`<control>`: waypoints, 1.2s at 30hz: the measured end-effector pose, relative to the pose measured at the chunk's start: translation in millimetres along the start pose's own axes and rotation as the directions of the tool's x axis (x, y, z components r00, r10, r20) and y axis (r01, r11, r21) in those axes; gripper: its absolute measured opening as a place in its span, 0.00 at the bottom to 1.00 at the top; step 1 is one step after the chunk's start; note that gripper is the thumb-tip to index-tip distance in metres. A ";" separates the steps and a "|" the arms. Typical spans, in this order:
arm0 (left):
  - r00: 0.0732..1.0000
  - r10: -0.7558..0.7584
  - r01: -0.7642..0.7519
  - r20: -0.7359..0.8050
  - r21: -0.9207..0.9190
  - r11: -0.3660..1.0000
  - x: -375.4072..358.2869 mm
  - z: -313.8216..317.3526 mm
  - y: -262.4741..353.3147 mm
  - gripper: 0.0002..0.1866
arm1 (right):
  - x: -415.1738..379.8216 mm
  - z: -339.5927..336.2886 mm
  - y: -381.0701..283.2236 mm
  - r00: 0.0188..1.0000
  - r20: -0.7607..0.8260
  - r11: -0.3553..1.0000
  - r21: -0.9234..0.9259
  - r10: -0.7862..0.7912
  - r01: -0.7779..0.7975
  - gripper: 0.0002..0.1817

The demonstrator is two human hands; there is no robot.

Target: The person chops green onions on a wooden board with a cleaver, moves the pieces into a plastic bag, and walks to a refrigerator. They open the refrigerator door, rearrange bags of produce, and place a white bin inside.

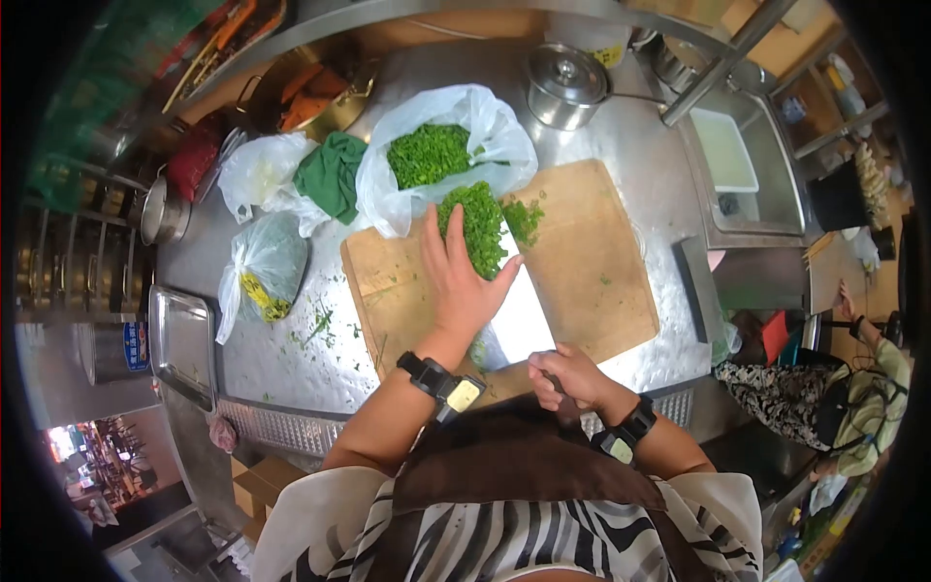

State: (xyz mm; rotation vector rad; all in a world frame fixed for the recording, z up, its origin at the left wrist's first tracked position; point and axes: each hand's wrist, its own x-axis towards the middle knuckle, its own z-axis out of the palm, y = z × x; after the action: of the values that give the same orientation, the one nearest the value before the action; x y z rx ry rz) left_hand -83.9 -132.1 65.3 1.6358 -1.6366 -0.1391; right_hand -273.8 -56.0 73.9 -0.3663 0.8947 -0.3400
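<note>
My right hand (570,376) is closed round the handle of a wide cleaver, whose bright blade (519,315) lies across the wooden cutting board (601,262). With fingers spread, my left hand (468,281) rests against a heap of chopped greens (475,228) on the blade. Just beyond the heap, a white plastic bag (504,131) stands with its mouth open and more chopped greens (427,155) inside. A few loose green bits (524,218) lie on the board to the right of the heap.
A lidded pot (565,87) stands behind the board. At the left are a green cloth (332,175), a tied bag (267,257) and a metal tray (182,344). A sink (781,175) is at the right. Another person (873,388) is at the far right.
</note>
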 end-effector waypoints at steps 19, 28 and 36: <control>0.997 0.079 -0.078 0.003 0.250 0.965 172.8 75.6 -156.0 0.34 | 15.2 6.1 -78.6 0.991 -0.075 0.993 -0.028 0.115 -0.117 0.07; 1.000 0.013 -0.016 -0.012 -0.391 0.920 71.2 7.8 -102.8 0.09 | -25.6 -63.0 -18.6 0.934 -0.305 0.978 0.036 -0.187 0.208 0.12; 0.982 -0.186 0.191 0.043 -0.267 0.945 -6.8 22.9 -108.1 0.16 | -12.8 -98.6 -19.2 0.852 -0.477 0.970 -0.010 -0.217 0.241 0.15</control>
State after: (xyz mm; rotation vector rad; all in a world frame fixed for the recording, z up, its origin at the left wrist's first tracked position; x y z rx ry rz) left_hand -12.7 -153.3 -16.8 1.5777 -1.4013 -0.4562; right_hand -363.0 -83.9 34.9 -0.3492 1.3274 -0.6939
